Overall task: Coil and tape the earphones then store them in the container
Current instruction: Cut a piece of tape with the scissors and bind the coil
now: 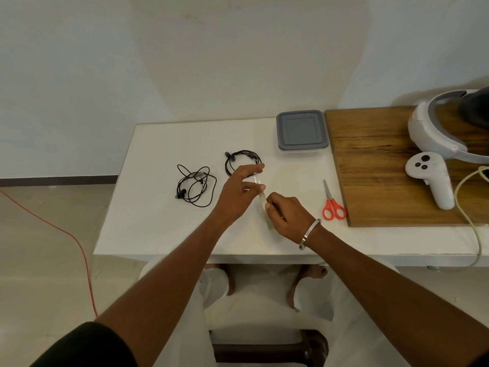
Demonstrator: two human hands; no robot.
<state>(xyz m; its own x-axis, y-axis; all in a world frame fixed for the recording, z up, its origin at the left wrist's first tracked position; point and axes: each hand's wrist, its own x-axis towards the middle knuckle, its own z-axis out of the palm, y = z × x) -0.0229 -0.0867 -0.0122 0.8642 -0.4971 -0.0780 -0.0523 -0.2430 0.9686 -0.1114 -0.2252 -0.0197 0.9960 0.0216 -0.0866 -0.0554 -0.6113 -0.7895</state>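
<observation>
Over the white table [158, 221], the right hand [288, 215] curls around a tape roll [266, 207] while the left hand [239, 192] pinches its free end, other fingers spread. Coiled earphones [242, 161] lie just beyond; tangled earphones [194, 186] left; lidded container [301, 132] far right.

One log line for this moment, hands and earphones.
right hand: holds tape roll | left hand: pulling tape end | coiled earphones: untaped | container: lidded
</observation>
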